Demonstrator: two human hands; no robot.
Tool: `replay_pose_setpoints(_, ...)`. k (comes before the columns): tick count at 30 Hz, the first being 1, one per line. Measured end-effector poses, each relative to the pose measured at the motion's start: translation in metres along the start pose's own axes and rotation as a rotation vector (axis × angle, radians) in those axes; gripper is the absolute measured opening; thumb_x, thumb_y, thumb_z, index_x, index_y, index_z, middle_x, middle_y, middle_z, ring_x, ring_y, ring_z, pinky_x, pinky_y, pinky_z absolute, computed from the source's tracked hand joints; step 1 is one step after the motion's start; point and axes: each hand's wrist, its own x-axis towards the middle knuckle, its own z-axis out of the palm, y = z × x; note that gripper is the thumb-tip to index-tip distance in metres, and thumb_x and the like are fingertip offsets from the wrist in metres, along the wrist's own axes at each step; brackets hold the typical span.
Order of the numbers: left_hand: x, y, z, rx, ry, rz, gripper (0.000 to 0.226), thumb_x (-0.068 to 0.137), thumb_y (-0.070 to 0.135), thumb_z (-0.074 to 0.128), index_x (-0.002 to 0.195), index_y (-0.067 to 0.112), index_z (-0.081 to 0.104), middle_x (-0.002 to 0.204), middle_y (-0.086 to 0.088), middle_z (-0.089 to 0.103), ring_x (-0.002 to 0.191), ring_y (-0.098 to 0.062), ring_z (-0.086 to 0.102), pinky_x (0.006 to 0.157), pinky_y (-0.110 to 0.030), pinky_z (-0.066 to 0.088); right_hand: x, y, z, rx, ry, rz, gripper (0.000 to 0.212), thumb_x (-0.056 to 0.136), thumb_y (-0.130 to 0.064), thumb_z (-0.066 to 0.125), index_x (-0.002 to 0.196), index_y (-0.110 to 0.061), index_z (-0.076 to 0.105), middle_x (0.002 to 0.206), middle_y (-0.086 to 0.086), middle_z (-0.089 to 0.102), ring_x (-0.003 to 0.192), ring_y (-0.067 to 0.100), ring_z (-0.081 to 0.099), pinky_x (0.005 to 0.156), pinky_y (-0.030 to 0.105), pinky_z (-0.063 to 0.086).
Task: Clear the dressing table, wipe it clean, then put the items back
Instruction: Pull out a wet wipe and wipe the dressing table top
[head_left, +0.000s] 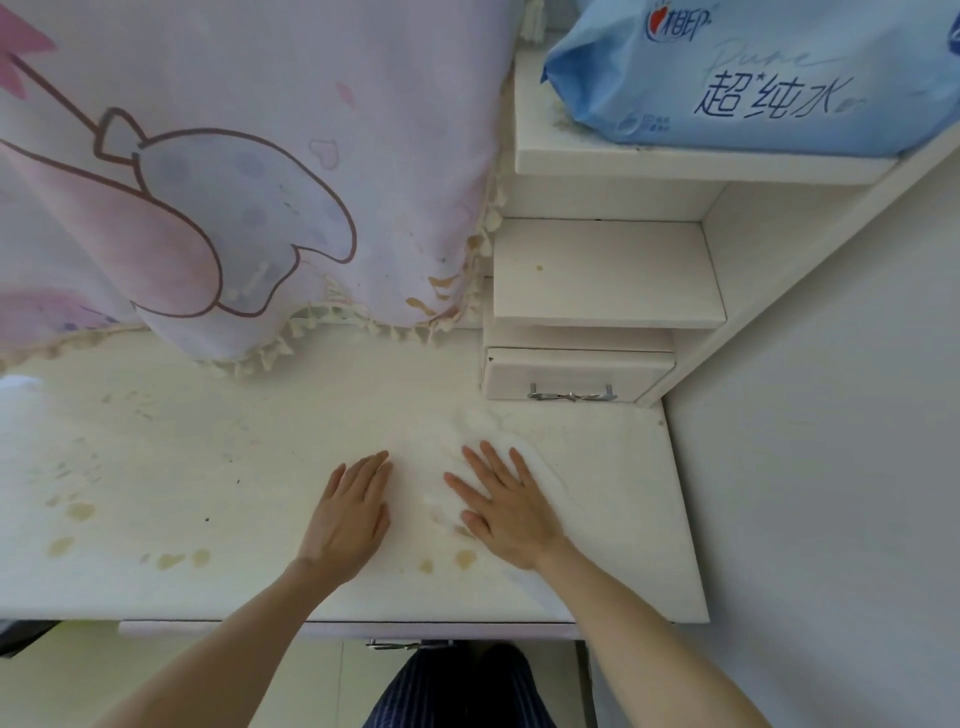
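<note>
Wipe (467, 457) white, thin, soft, lies flat at centre right of frame on stained worktop (156, 467); right hand (506, 506) spread flat on it; left hand (350, 512) flat, fingers together, at its edge; judged light, limp, likely damp; bunches easily; press with palm, or pinch corner to lift.

Setting: home bedroom or dressing corner. White dressing table (156, 519), top marked with yellowish stains. Stepped white shelves (608, 270) at 1 o'clock, with a small drawer (576, 371) bearing a bow-shaped metal handle. Blue pack of wet wipes (753, 78) on the top shelf at 1 o'clock. Pink cartoon-print cloth (234, 156) with tassel fringe draped at 11 o'clock. Plain pale wall (831, 467) at 3 o'clock.
</note>
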Motion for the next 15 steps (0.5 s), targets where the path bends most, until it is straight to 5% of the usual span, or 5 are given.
replay_pose_setpoints(4, 0.004, -0.004, -0.003, -0.005, 0.052, 0.104, 0.050, 0.086, 0.022, 0.032, 0.131, 0.005, 0.046, 0.135, -0.013, 0.050, 0.124, -0.025, 0.036, 0.102, -0.039, 0.024, -0.015, -0.007, -0.011, -0.027, 0.073, -0.080, 0.050, 0.095, -0.044, 0.029, 0.143, -0.031, 0.026, 0.153, 0.005, 0.023, 0.142, 0.028, 0.007, 0.111, 0.049, 0.005)
replay_pose_setpoints(8, 0.014, 0.003, 0.009, 0.042, -0.029, 0.171, 0.047, 0.094, 0.027, 0.023, 0.129, 0.015, 0.050, 0.137, -0.009, 0.049, 0.127, -0.027, 0.042, 0.103, -0.040, 0.023, -0.053, -0.043, -0.003, 0.161, 0.177, 0.551, 0.050, 0.099, -0.038, 0.013, 0.145, -0.023, 0.023, 0.153, 0.014, 0.019, 0.142, 0.031, 0.006, 0.112, 0.047, 0.005)
replay_pose_setpoints(10, 0.012, 0.003, 0.016, 0.060, -0.083, 0.181, 0.054, 0.098, 0.033, 0.009, 0.131, 0.015, 0.048, 0.138, -0.008, 0.049, 0.128, -0.027, 0.043, 0.103, -0.041, 0.022, -0.065, -0.055, 0.008, 0.162, 0.135, 0.684, 0.054, 0.098, -0.042, 0.004, 0.146, -0.022, 0.018, 0.152, 0.017, 0.021, 0.141, 0.033, 0.008, 0.111, 0.047, 0.006)
replay_pose_setpoints(15, 0.001, -0.005, 0.021, 0.053, -0.082, 0.180, 0.056, 0.098, 0.034, 0.004, 0.134, 0.017, 0.043, 0.140, -0.007, 0.046, 0.129, -0.026, 0.040, 0.103, -0.044, 0.023, -0.053, -0.038, 0.011, 0.126, 0.085, 0.538, 0.052, 0.098, -0.043, 0.005, 0.148, -0.030, 0.002, 0.153, 0.016, 0.019, 0.141, 0.030, 0.007, 0.112, 0.046, 0.004)
